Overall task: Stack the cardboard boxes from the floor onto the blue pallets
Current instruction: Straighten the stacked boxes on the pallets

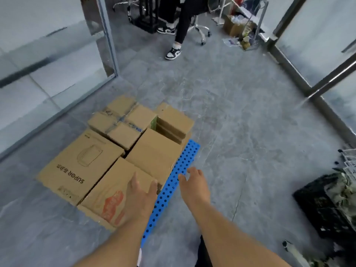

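Several cardboard boxes sit packed together on a blue perforated pallet (177, 170), of which only the right strip shows. Nearest me is a box with a red print (113, 193); left of it lies a SUPOR box (81, 164). Behind stand a plain box (154, 151), a taped box (121, 122) and a small box (173, 120). My left hand (140, 197) rests with spread fingers on the right end of the red-print box. My right hand (194, 184) hovers over the pallet's blue strip, fingers loose, holding nothing.
Grey tiled floor stretches to the right and ahead. Glass partitions with metal frames (109, 41) flank both sides. A seated person's legs (181, 26) and an office chair are at the back. A black crate (327, 205) with clutter stands at the right.
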Tool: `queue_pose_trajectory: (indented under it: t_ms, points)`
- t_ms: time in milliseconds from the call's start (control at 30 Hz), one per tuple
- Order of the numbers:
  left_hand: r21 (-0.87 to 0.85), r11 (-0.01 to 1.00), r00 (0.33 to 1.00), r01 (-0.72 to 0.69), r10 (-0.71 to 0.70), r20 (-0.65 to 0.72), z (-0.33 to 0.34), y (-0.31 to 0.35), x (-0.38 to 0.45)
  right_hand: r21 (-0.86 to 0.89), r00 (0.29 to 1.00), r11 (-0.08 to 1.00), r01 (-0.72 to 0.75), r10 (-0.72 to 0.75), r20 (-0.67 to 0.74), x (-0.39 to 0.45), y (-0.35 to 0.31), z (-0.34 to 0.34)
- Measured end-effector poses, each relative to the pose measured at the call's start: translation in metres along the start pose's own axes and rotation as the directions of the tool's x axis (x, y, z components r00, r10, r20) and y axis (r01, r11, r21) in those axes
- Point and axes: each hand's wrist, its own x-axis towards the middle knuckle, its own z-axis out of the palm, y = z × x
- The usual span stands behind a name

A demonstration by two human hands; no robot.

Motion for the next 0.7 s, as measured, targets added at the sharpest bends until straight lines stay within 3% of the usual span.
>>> queue_pose_trajectory:
  t_ms: [233,400,700]
  points:
    - [-0.098,0.968,0.932,0.233,-0.250,-0.261,0.042,0.024,-0.004,-0.098,0.948,0.962,0.256,-0.231,0.217,0.079,0.023,-0.018]
    - [-0.279,0.924,0.886,0.261,-0.344,-0.311,0.081,0.022,-0.026,-0.188,0.908,0.913,0.362,-0.300,0.294,0.112,0.050,-0.033]
    - [-0.386,0.860,0.796,0.334,-0.476,-0.374,0.141,0.005,-0.054,-0.259,0.871,0.860,0.439,-0.337,0.358,0.140,0.092,-0.037]
